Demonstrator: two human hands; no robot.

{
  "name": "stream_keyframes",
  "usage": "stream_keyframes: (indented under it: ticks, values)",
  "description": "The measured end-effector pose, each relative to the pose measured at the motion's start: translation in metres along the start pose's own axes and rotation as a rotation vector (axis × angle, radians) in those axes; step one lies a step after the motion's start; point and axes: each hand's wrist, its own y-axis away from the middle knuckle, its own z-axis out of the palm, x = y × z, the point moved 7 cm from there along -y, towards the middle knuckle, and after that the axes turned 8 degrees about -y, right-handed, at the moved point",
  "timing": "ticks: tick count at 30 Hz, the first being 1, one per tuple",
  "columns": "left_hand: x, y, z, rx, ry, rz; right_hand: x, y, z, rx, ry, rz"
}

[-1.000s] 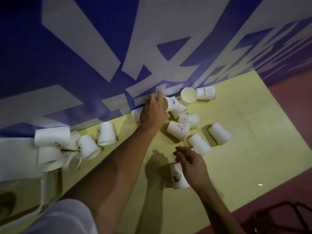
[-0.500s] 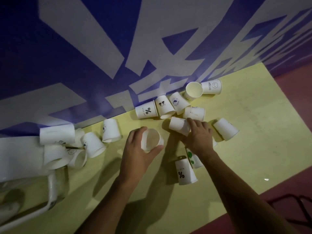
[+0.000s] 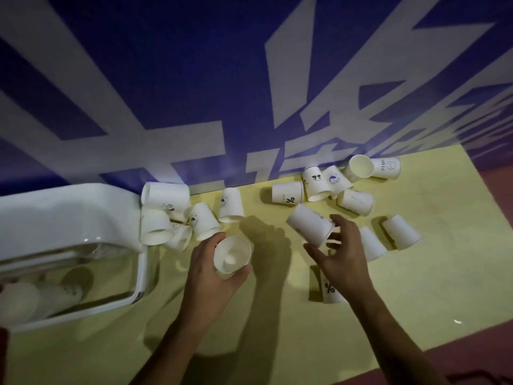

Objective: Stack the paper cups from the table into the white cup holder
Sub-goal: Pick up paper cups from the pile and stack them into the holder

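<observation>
My left hand [image 3: 209,276] grips a white paper cup [image 3: 232,254] with its mouth turned up toward me, above the yellow table [image 3: 277,343]. My right hand [image 3: 340,254] holds a second paper cup [image 3: 309,225] by its rim, lifted and tilted with its base pointing left. The white cup holder [image 3: 69,218] lies at the left, with cups visible inside its clear part. Several more paper cups lie scattered near the wall, one cluster [image 3: 333,184] at the right and another [image 3: 177,215] beside the holder. A cup printed with a percent sign [image 3: 330,289] sits under my right wrist.
A blue wall [image 3: 194,79] with large white characters runs along the table's far edge. Reddish floor [image 3: 494,245] shows past the table's right and near edges. Two upturned cups [image 3: 388,237] stand right of my right hand.
My right hand has picked a cup off the table and lifted it. My left hand still holds its cup, and the view has swung left, bringing the cup holder into sight.
</observation>
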Motion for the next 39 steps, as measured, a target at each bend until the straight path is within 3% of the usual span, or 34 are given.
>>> stream_keyframes:
  ticks: [3, 13, 18, 25, 30, 39]
  values:
    - [-0.017, 0.012, -0.028, 0.010, 0.018, 0.007, -0.045, 0.030, 0.028, -0.035, -0.085, -0.080]
    - [-0.103, 0.073, -0.163, 0.094, 0.024, 0.009, -0.158, 0.124, 0.156, -0.209, -0.279, -0.052]
    - [-0.161, 0.096, -0.233, 0.211, 0.022, -0.034, -0.208, 0.165, 0.216, -0.273, -0.285, -0.129]
    - [-0.208, 0.097, -0.309, 0.412, 0.068, -0.097, -0.245, 0.199, 0.274, -0.304, -0.337, -0.103]
    - [-0.222, 0.079, -0.318, 0.432, 0.056, -0.077, -0.253, 0.205, 0.284, -0.301, -0.322, -0.041]
    - [-0.258, 0.041, -0.278, 0.236, -0.117, -0.102, -0.258, 0.205, 0.283, -0.262, -0.289, -0.025]
